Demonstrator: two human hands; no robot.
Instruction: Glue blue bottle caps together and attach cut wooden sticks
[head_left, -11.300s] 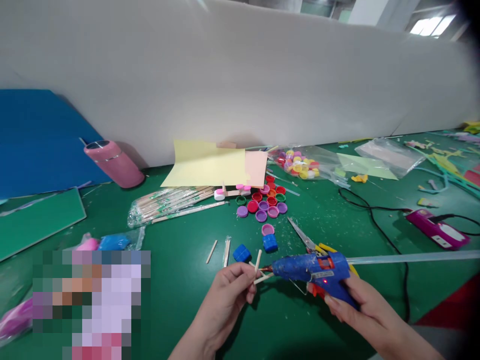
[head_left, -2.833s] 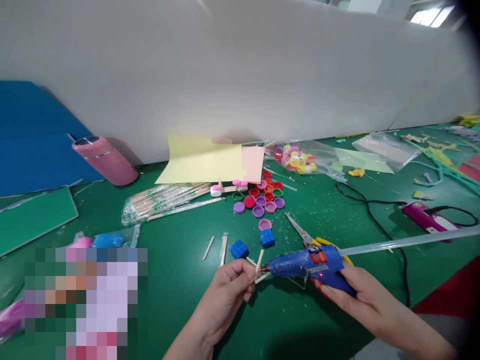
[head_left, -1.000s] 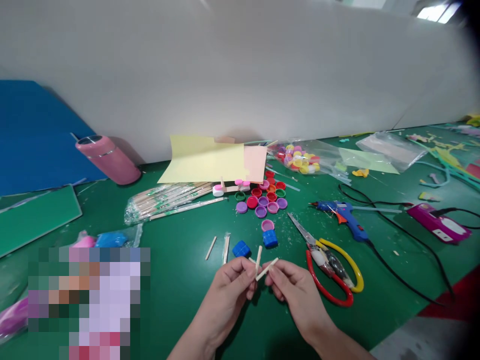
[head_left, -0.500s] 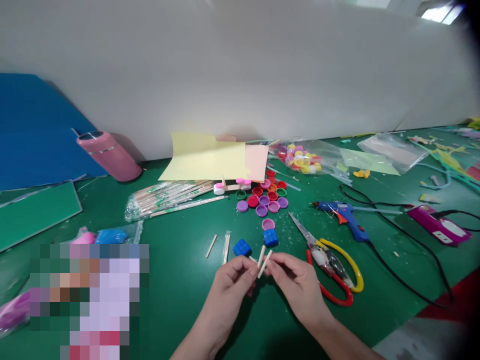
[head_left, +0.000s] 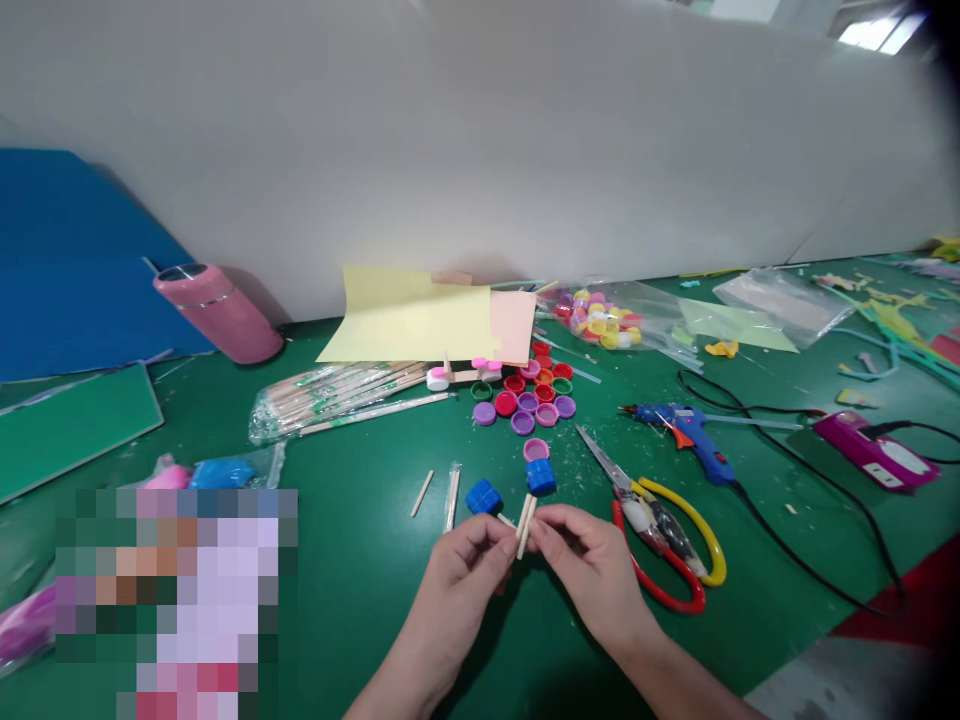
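Observation:
My left hand pinches a short pale wooden stick between thumb and fingers. Facing it, my right hand is closed on a similar short wooden stick. The two sticks lie side by side, nearly parallel; whether they touch along their length I cannot tell. Another pale stick end shows by the left fingertips, partly hidden. Just beyond the hands sit two blue squarish pieces, one on the left and one on the right. A loose stick and wrapped sticks lie to the left.
Scissors and a blue glue gun with its cord lie right. Bottle caps, packaged chopsticks and yellow paper are behind. A pink flask leans left. A blurred patch covers the lower left.
The two short sticks have come together from a crossed, V-like angle to nearly parallel. My right hand has shifted slightly left; the things on the table have stayed put.

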